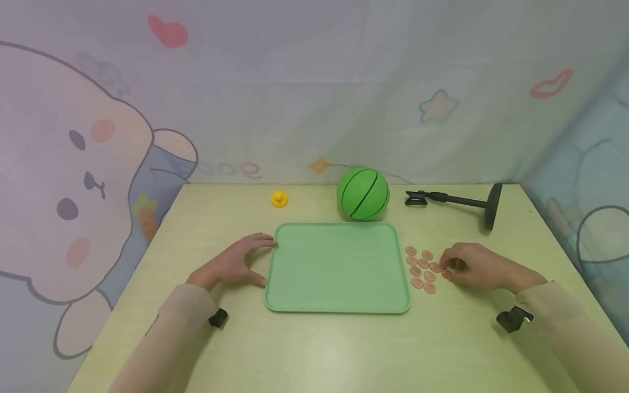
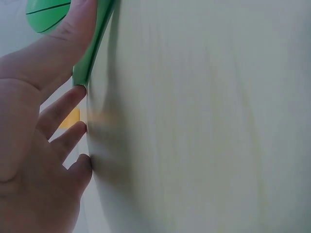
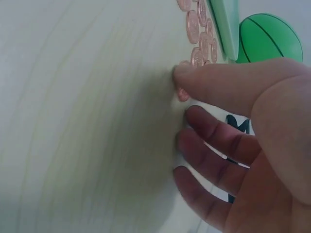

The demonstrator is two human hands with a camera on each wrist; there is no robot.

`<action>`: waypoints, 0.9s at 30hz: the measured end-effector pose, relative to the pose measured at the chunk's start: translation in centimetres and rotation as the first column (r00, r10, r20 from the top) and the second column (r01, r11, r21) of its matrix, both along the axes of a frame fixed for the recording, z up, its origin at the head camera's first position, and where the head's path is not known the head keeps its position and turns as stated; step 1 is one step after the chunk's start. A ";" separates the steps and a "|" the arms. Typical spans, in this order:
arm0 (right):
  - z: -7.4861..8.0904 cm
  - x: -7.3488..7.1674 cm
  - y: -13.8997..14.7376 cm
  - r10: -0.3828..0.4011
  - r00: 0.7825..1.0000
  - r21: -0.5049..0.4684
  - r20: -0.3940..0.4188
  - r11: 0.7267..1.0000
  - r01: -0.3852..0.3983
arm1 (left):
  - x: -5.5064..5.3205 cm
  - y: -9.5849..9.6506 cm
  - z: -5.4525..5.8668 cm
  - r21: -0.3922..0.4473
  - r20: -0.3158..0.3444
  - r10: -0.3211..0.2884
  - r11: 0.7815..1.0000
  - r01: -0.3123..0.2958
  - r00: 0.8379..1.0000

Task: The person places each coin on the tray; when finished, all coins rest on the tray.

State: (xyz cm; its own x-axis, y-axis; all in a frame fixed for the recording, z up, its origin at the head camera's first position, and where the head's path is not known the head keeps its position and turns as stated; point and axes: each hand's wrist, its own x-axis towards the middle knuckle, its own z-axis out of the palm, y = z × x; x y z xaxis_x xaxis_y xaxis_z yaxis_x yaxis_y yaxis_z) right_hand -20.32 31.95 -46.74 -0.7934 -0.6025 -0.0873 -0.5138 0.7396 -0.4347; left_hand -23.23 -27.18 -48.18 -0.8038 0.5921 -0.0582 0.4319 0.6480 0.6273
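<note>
A pale green tray (image 1: 339, 305) lies flat in the middle of the table. At its left edge is my left hand (image 1: 235, 263), thumb and fingers spread, fingertips at the rim; the left wrist view shows the hand (image 2: 43, 131) there with no object in its grasp. Several copper-coloured coins (image 1: 423, 263) lie loosely grouped just right of the tray. My right hand (image 1: 474, 266) is at the right side of this group, its thumb and forefinger pinching one coin (image 3: 182, 94) at the table surface. The forefinger is mostly hidden behind the thumb in the right wrist view.
Behind the tray sits a green ball (image 1: 363, 194) with black lines. A small yellow rubber duck (image 1: 279, 198) stands at the back left. A black stand with a round base (image 1: 492, 206) lies on its side at the back right. A printed curtain (image 1: 295, 98) hangs behind the table.
</note>
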 end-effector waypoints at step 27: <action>1.3 -0.2 -0.3 0.094 0.986 -0.137 0.134 0.988 -0.075 | 0.7 0.5 -0.3 0.014 0.106 0.037 0.999 -0.039 0.994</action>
State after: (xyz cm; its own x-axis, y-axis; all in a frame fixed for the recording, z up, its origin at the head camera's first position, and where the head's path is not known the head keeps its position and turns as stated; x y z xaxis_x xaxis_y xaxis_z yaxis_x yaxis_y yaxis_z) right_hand -20.49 31.68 -45.45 -0.7246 -0.6804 -0.1097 -0.4994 0.6280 -0.5968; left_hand -22.51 -26.67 -48.44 -0.8157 0.5626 -0.1348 0.3376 0.6522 0.6787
